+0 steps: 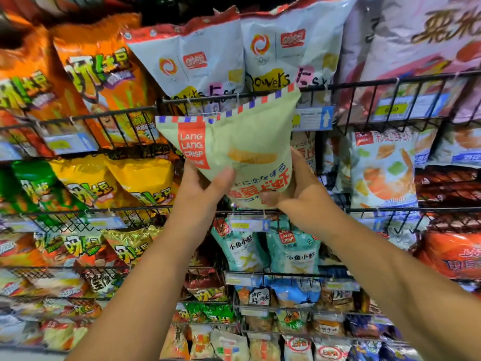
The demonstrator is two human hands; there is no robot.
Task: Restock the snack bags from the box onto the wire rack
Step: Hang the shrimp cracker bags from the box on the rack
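At the far left the wire rack [104, 114] carries orange bags [104, 74] on its upper tier and yellow bags [145, 178] on the tier below. They lean back against the wire so that their fronts face the aisle.

Just right of the yellow bags, the left hand [200, 188] grips the lower left of the pale green snack bag [242, 142], with the thumb across the printed front and the fingers hidden behind it. The bag is held in the air in front of the middle tier. It is tilted, and its striped top edge rises to the right and overlaps the front rail of the upper tier, under the white bags [208, 56] standing there.

The right hand [302, 196] grips the bag's lower right corner, thumb under the bottom seam and fingers up the side. With a hand at each lower corner, the puffy bag can be steered top first, which I judge is meant to slide it into the middle bay. A sliver of similar print shows just behind its right edge, so this looks like the matching slot.

Teal bags [291, 246] sit in the tier beneath the hands. Further right a blue price tag [312, 118] hangs on the rail, and a shrimp-print bag [385, 168] fills the next bay. The supply box is not in view.
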